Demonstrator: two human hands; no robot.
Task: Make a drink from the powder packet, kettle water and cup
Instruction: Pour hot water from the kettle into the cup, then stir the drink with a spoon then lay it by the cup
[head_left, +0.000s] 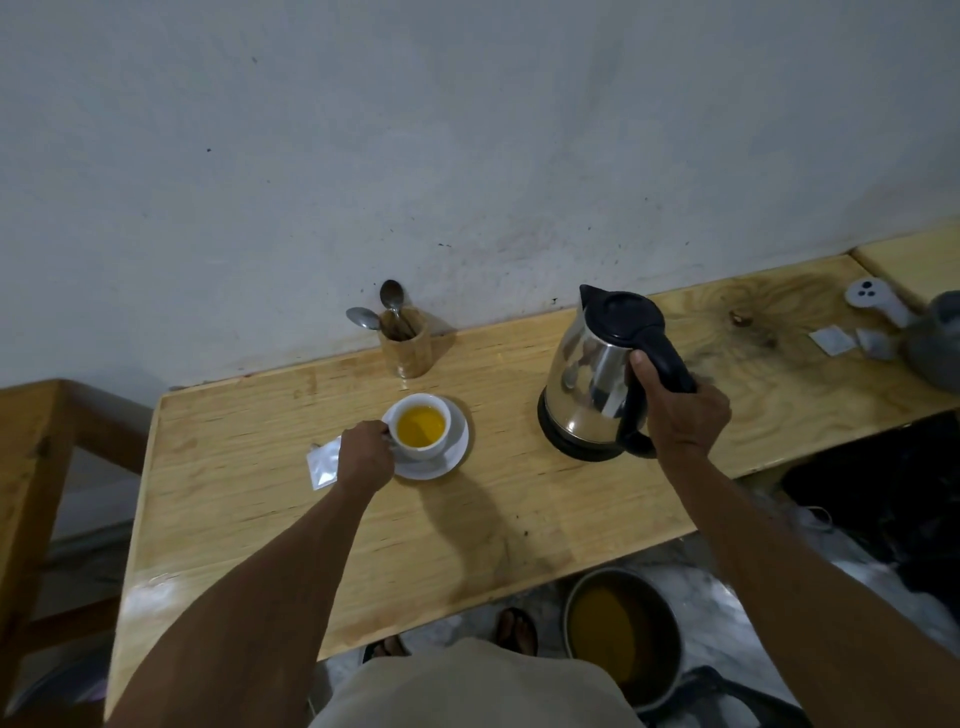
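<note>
A white cup (420, 449) holding yellow liquid stands on a white saucer (457, 452) near the middle of the wooden table (363, 530). My left hand (364, 457) grips the cup's handle from the left. A silvery powder packet (323, 463) lies flat on the table just left of that hand. To the right, a steel kettle (592, 379) with a black lid and handle stands upright on the table, and my right hand (678, 408) is closed around its handle.
A wooden holder (405, 345) with two spoons stands against the wall behind the cup. More packets (832, 340), a white controller-like object (872, 299) and a grey vessel (937, 348) lie at the far right. A pot (623, 636) of brownish liquid sits on the floor.
</note>
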